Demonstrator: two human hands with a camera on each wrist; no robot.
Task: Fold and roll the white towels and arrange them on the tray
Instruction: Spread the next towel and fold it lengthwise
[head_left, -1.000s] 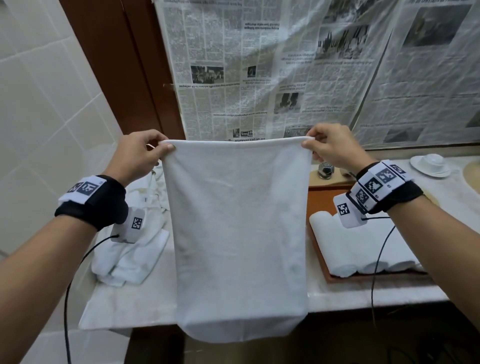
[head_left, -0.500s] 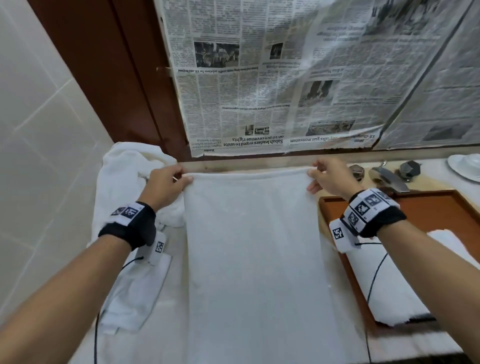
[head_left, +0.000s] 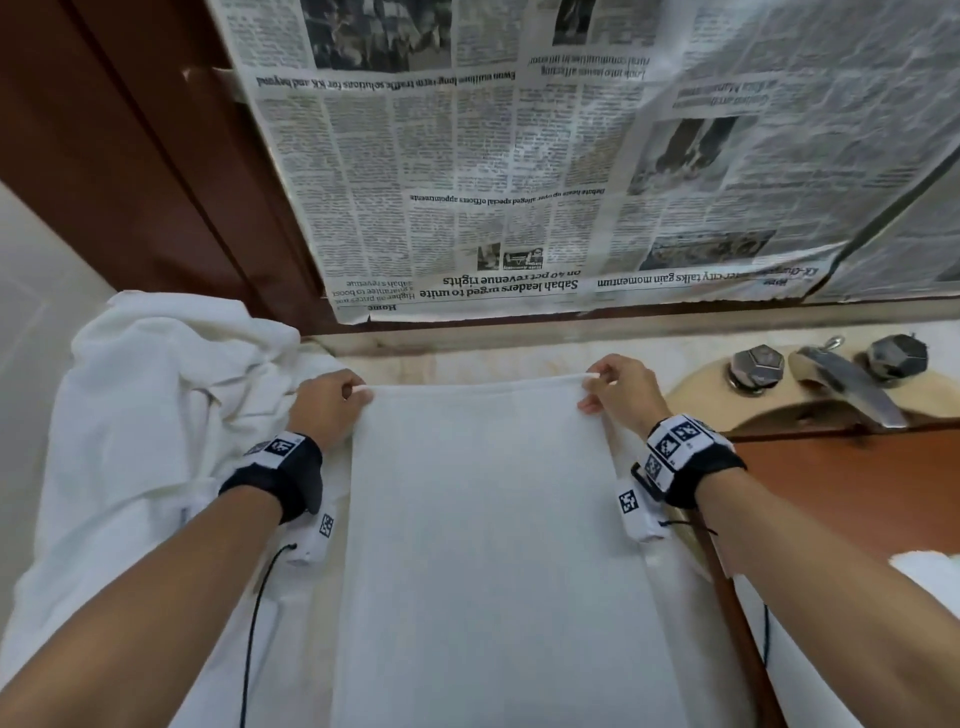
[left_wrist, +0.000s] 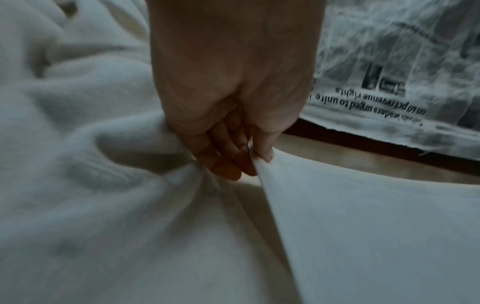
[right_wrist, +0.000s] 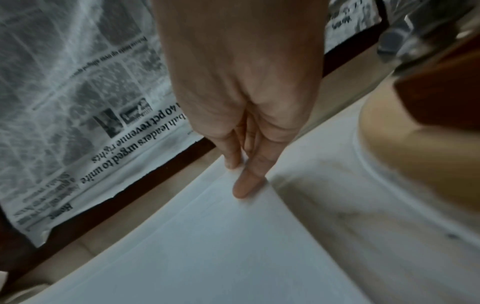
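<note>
White towel (head_left: 488, 545) lies flat on the desk (head_left: 467, 358), left hand (head_left: 324, 408) and right hand (head_left: 621, 392) each with grip pinched on a far corner, likely squaring it for folding.

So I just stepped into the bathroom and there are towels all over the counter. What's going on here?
A person is folding white towels. Their left hand and right hand each pinch a far corner of one towel, which lies flat along the counter in front of the newspaper-covered wall. A heap of unfolded towels sits to the left. On the right is a wooden tray holding something white at the picture's edge, with the tap behind it. Rolling has not started on this towel.
</note>
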